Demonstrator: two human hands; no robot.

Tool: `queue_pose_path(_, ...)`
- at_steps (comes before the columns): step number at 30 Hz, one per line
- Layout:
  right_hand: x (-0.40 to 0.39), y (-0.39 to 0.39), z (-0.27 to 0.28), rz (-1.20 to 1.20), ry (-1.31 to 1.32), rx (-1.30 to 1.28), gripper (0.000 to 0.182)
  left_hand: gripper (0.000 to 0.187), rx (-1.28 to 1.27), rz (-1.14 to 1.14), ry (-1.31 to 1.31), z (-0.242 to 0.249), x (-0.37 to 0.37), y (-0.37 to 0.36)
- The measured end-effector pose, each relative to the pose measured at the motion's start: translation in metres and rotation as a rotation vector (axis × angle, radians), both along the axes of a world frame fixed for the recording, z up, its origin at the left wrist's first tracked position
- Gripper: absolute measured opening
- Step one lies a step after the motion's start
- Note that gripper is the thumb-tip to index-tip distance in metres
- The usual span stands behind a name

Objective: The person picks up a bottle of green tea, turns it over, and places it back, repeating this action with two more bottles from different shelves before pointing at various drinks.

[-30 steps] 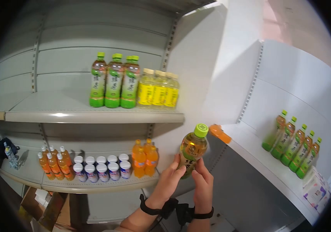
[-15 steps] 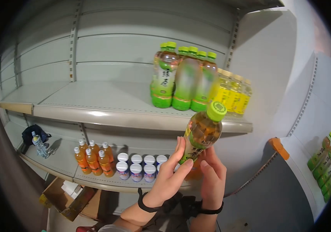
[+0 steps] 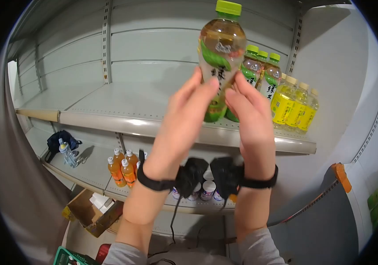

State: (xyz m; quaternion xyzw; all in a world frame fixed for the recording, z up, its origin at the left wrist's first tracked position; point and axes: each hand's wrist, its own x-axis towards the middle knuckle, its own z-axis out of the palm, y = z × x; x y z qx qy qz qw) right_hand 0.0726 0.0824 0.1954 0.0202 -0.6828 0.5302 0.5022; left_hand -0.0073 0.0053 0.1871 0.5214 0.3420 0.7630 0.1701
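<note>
1. The left hand (image 3: 184,117) and the right hand (image 3: 250,119) are raised together, both clamped on one clear plastic tea bottle with a lime-green cap (image 3: 221,48).
2. The tea bottle stands upright in the grip, held by its lower half, fingertips of both hands pressed against its label from either side. It sits above the front edge of the grey metal upper shelf (image 3: 109,121).
3. Each wrist carries a black strap with a black device attached; the two devices hang close together between the forearms.
4. Behind the held bottle, green-capped tea bottles (image 3: 264,73) stand on the upper shelf, with yellow-labelled drink bottles (image 3: 295,106) just beside them to the right.
5. On the lower shelf stand small orange drink bottles (image 3: 122,168) and white-capped jars (image 3: 206,190), the latter partly hidden by the wrists.
6. An open cardboard box (image 3: 94,212) lies on the floor below.
</note>
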Motion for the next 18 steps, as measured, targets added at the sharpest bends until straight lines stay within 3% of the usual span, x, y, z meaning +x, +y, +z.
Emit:
queue_pose_path(4, -0.028, 0.030, -0.002, 0.072, -0.110, -0.055, 0.021, 0.055, -0.142, 0.209, -0.104, 0.004, -0.023, 0.022)
queue_pose_path(7, -0.044, 0.042, -0.006, 0.032, -0.155, -0.067, 0.012, 0.048, -0.224, 0.179, -0.082, 0.002, -0.039, 0.031)
queue_pose_path(18, -0.071, 0.068, -0.026, 0.028, -0.227, -0.132, 0.014, 0.041, -0.286, 0.216, -0.105, -0.015, -0.058, 0.050)
